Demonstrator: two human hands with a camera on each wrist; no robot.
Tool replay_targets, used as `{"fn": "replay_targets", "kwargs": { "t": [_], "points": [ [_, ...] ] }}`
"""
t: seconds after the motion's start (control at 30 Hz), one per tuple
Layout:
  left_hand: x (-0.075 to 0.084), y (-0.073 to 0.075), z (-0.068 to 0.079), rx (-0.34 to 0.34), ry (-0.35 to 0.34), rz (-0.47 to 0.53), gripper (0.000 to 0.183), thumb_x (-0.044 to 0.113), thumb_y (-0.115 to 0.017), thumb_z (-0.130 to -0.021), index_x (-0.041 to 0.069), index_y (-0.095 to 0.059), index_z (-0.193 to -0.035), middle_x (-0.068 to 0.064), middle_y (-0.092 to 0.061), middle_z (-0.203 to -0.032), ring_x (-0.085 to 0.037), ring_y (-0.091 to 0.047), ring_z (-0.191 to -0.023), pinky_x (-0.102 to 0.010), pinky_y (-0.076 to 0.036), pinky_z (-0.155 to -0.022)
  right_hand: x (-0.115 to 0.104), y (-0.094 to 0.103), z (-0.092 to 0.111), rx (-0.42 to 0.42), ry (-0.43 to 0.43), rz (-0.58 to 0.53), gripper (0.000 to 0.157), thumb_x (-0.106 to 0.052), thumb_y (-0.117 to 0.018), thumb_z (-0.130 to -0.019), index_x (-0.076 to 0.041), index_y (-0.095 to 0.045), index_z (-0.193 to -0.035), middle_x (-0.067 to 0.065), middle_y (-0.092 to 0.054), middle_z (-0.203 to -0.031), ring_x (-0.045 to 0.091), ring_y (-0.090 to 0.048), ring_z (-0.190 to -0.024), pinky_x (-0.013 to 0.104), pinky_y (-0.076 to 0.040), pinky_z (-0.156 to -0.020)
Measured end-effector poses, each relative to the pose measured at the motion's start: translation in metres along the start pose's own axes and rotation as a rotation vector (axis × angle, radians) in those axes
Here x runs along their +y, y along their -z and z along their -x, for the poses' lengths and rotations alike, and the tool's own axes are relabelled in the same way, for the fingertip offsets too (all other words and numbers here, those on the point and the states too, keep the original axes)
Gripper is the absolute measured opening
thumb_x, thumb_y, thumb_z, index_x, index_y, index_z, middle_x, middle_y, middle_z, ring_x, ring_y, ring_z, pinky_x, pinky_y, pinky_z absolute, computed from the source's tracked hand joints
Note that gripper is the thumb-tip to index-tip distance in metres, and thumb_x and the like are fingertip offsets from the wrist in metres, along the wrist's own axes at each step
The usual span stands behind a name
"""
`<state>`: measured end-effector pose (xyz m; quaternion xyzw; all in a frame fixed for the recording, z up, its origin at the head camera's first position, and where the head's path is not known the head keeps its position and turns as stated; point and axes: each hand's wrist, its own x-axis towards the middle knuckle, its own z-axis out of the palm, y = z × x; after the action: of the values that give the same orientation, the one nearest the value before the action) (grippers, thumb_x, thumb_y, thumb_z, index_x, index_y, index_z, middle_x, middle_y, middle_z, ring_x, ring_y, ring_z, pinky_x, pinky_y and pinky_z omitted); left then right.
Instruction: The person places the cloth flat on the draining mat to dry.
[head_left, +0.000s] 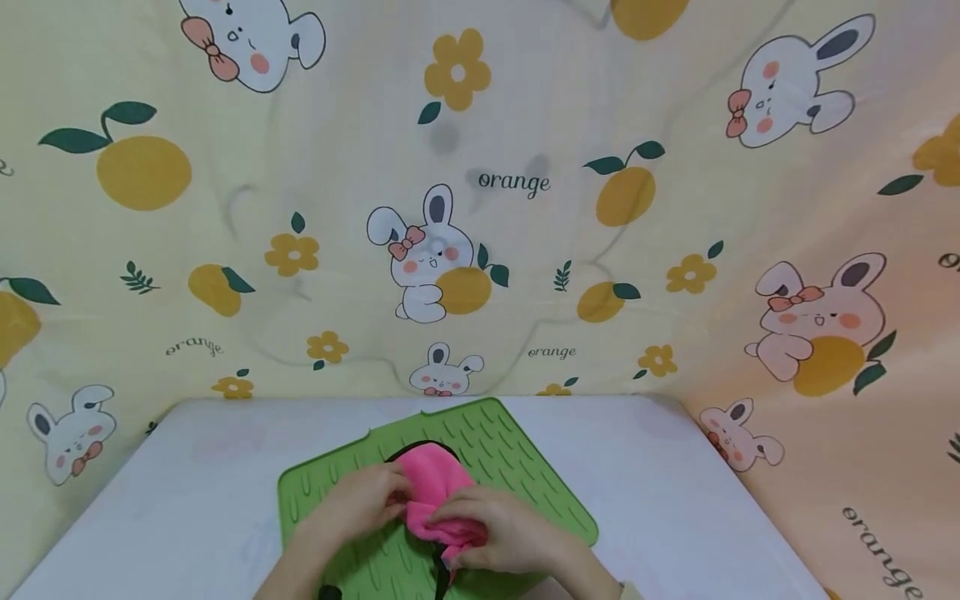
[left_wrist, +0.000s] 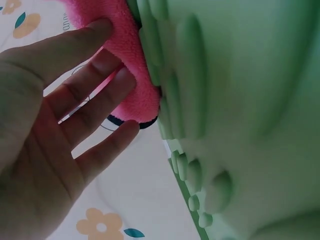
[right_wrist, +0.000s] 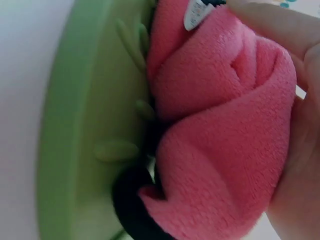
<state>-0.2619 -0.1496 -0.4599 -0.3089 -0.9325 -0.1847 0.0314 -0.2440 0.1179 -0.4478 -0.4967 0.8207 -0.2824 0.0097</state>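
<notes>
A pink plush cloth (head_left: pixel 432 477) with black edging lies bunched on a green ridged mat (head_left: pixel 525 467). My right hand (head_left: pixel 506 525) grips its folded near end, thumb and fingers around the roll. In the right wrist view the rolled cloth (right_wrist: pixel 225 120) fills the middle, with a small white tag (right_wrist: pixel 196 14) at its top and a black band (right_wrist: pixel 132 200) beneath. At the cloth's left edge is my left hand (head_left: pixel 363 498). The left wrist view shows its thumb and fingertips (left_wrist: pixel 126 80) pinching the plush near the black edging.
The green mat rests on a white table (head_left: pixel 217 467), with notches in its far edge. Behind the table hangs a cream curtain (head_left: pixel 337 167) printed with rabbits and oranges; it continues along the right side. A small black piece (head_left: pixel 330 592) shows at the mat's near left.
</notes>
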Motion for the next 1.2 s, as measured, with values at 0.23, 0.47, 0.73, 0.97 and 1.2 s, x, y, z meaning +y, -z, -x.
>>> {"fn": "replay_targets", "kwargs": {
  "t": [0.23, 0.47, 0.73, 0.97, 1.2],
  "points": [
    [-0.014, 0.011, 0.003, 0.04, 0.016, 0.166, 0.018, -0.002, -0.078, -0.087, 0.011, -0.071, -0.097, 0.004, -0.066, -0.094, -0.015, -0.066, -0.088, -0.033, -0.059, -0.079, 0.016, 0.021, -0.002, 0.123, 0.035, -0.074, 0.037, -0.027, -0.073, -0.099, -0.014, -0.068, -0.134, 0.0, -0.067, -0.135, 0.017, -0.062, -0.125, 0.038, -0.051, -0.106],
    [-0.036, 0.011, 0.006, 0.186, 0.206, 0.242, 0.015, 0.002, -0.076, -0.092, 0.012, -0.072, -0.103, 0.001, -0.066, -0.102, -0.01, -0.061, -0.083, -0.028, -0.055, -0.073, 0.05, 0.04, -0.016, 0.218, -0.007, -0.137, 0.025, -0.013, -0.066, -0.103, -0.01, -0.069, -0.128, 0.008, -0.072, -0.121, 0.025, -0.07, -0.107, 0.034, -0.059, -0.087],
    [-0.039, 0.006, 0.006, 0.177, 0.346, 0.29, 0.033, 0.009, -0.079, -0.092, 0.007, -0.07, -0.124, -0.005, -0.072, -0.114, -0.01, -0.065, -0.085, -0.035, -0.056, -0.074, 0.079, 0.036, -0.034, 0.092, -0.226, -0.183, 0.031, -0.014, -0.069, -0.102, -0.007, -0.068, -0.132, 0.01, -0.071, -0.123, 0.02, -0.071, -0.103, 0.029, -0.058, -0.086],
    [-0.038, 0.008, 0.008, 0.128, 0.287, 0.301, 0.032, 0.01, -0.079, -0.091, 0.005, -0.071, -0.122, -0.006, -0.074, -0.11, -0.017, -0.068, -0.088, -0.037, -0.058, -0.076, 0.092, 0.022, -0.048, -0.059, -0.288, -0.128, 0.027, -0.017, -0.073, -0.098, -0.011, -0.072, -0.124, 0.001, -0.074, -0.11, 0.008, -0.071, -0.09, 0.024, -0.056, -0.077],
    [-0.034, 0.009, 0.008, 0.13, 0.298, 0.288, 0.029, 0.007, -0.079, -0.091, 0.007, -0.072, -0.118, -0.004, -0.074, -0.108, -0.014, -0.067, -0.086, -0.037, -0.057, -0.075, 0.09, 0.011, -0.055, -0.063, -0.305, -0.164, 0.024, -0.008, -0.074, -0.095, -0.012, -0.074, -0.119, -0.006, -0.072, -0.096, 0.003, -0.068, -0.086, 0.022, -0.056, -0.079]
  ]
}}
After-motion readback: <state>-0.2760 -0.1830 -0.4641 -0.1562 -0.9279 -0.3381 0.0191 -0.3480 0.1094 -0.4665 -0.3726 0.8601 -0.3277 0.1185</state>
